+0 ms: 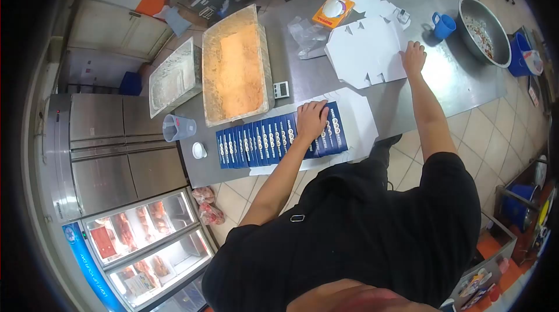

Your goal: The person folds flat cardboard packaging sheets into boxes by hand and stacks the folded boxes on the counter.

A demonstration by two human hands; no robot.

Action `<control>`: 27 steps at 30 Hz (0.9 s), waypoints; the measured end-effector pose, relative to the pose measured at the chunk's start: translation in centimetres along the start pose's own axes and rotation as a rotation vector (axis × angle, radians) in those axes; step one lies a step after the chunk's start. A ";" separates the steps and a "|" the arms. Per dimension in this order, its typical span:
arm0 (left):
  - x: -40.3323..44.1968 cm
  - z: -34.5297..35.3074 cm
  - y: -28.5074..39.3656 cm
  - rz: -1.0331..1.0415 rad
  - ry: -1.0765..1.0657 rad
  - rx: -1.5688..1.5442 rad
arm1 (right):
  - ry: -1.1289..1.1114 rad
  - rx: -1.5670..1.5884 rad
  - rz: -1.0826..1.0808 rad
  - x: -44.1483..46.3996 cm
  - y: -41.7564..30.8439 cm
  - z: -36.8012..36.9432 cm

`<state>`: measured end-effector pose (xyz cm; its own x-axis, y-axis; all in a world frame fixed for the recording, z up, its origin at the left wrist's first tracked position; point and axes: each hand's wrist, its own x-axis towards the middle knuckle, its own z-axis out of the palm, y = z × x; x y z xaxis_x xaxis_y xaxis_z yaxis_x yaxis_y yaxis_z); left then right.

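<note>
Off the left end of the row of blue printed boxes, a clear measuring jug is stood on the worktop. Behind the row, a tub holding orange powder is placed. The row itself is partly underlaid by white card, apparently so that the boxes are kept off the metal. Over its right part the left hand is laid, fingers spread, seemingly for steadying. Behind the row's right end, a notched white carton blank is opened flat; its right edge is met by the right hand, fingers bent, though whether it is gripped cannot be told. Farther right of the row, a blue mug and a steel bowl are set, presumably to leave the blank room.
</note>
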<state>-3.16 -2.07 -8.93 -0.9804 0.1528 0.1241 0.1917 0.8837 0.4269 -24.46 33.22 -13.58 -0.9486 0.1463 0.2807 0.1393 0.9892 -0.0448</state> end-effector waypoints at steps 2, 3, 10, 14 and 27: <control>0.1 0.1 -0.2 -0.020 -0.012 -0.023 | -0.049 0.157 0.008 1.4 0.1 2.6; 0.1 0.1 -0.3 -0.045 -0.038 -0.046 | -0.112 0.315 0.017 2.0 0.3 3.4; 2.9 -0.9 0.1 -0.319 -0.081 -1.313 | 0.282 0.980 -0.366 -6.5 -7.2 -17.3; 3.9 -10.9 6.8 -0.384 -0.226 -2.177 | 0.376 0.756 -0.732 -12.1 -7.5 -20.9; 2.3 -10.1 9.7 -0.077 0.032 -2.077 | 0.249 1.164 -0.281 -20.0 -9.7 -23.4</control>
<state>-3.06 2.42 4.55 -0.9906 0.1217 0.0628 -0.0635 -0.8145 0.5767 -0.22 20.74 3.64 -0.8068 0.0510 0.5886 -0.5201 0.4113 -0.7486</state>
